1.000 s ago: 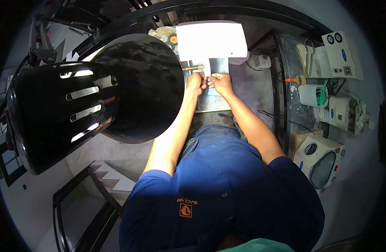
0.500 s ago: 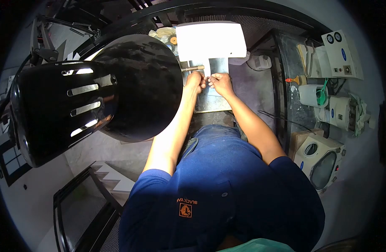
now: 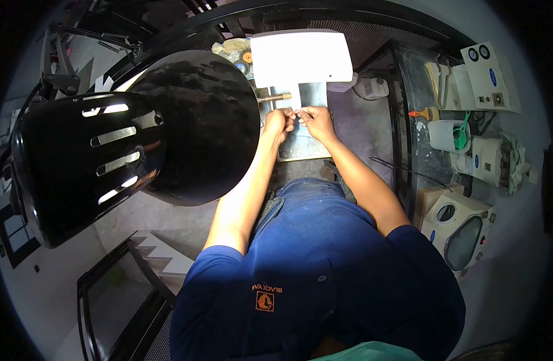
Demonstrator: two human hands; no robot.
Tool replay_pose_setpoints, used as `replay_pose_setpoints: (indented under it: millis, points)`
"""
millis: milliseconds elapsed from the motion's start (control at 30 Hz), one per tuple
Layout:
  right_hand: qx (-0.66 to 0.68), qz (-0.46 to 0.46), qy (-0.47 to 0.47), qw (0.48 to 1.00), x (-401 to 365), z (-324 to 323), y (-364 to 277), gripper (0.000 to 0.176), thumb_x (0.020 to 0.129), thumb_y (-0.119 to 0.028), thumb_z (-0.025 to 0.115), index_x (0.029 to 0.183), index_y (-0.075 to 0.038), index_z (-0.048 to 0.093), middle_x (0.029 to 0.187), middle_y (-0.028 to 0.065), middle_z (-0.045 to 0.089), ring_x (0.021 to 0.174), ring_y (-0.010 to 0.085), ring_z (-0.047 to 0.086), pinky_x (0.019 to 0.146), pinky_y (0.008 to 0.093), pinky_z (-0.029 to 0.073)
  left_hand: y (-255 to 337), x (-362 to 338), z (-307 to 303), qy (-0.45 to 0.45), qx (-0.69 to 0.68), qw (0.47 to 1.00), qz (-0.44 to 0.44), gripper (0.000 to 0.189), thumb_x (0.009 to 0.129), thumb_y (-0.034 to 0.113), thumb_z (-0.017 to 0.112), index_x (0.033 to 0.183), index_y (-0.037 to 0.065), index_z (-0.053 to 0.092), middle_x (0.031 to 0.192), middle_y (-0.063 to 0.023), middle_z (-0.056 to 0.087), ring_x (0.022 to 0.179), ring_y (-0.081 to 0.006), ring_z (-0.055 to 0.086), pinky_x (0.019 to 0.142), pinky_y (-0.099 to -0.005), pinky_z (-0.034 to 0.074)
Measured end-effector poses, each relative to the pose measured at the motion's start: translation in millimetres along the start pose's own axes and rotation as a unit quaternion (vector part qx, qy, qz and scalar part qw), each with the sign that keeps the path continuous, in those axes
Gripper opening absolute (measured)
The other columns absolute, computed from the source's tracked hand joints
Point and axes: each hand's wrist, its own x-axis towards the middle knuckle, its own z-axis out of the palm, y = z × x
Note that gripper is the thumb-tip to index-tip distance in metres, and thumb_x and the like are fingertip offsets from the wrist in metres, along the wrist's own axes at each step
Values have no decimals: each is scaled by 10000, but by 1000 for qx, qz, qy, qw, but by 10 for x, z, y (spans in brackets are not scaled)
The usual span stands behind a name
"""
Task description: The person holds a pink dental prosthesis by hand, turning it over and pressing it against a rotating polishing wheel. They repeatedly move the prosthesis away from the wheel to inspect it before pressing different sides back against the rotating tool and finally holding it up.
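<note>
My left hand (image 3: 279, 124) is closed, with its fingertips pinched near those of my right hand (image 3: 318, 123). The right is closed in a pinch too, and the fingertips almost meet. Whatever sits between them is too small and bright to make out. Just beyond the hands stands a white machine (image 3: 303, 57), glaring under the light. From the left, a brass-coloured spindle (image 3: 278, 97) points toward it, above my left hand. Below the hands lies a shiny metal plate (image 3: 303, 147).
A large black lamp shade (image 3: 204, 126) fills the left side, close to my left forearm. Wheel-like brushes (image 3: 247, 57) lie behind the spindle. On the right bench (image 3: 418, 156) are a brush (image 3: 427, 114), a white tub (image 3: 442, 136) with a green scoop (image 3: 461, 137), and a blasting cabinet (image 3: 459, 225).
Both hands have shifted slightly, the left one turning and lowering a little from the spindle. The fingertips stay close together. The lamp appears slightly further left.
</note>
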Motion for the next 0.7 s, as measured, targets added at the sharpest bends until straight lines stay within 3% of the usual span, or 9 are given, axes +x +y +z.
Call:
replay_pose_setpoints:
  millis: [233, 533, 700]
  points:
    - [-10, -53, 5, 999, -65, -14, -40, 146, 865, -89, 557, 881, 4, 668, 680, 43, 657, 566, 78, 593, 533, 229, 468, -52, -57, -17, -32, -74, 997, -4, 172, 872, 20, 378, 932, -72, 511, 752, -91, 522, 532, -100, 383, 431, -238, 312]
    - [-121, -13, 15, 992, 81, -32, -67, 166, 841, -114, 569, 733, -5, 632, 600, 44, 633, 507, 85, 580, 513, 255, 456, 53, 157, 76, 52, -2, 998, -26, 219, 804, -25, 335, 780, -70, 548, 638, -85, 484, 458, -106, 344, 389, -252, 284]
    - [-73, -23, 15, 997, 9, 5, -46, 151, 847, -112, 567, 793, -2, 656, 611, 49, 637, 519, 87, 585, 514, 253, 458, 57, 5, 68, 37, -12, 999, -14, 164, 794, -22, 399, 758, -60, 554, 636, -84, 487, 445, -103, 338, 391, -249, 274]
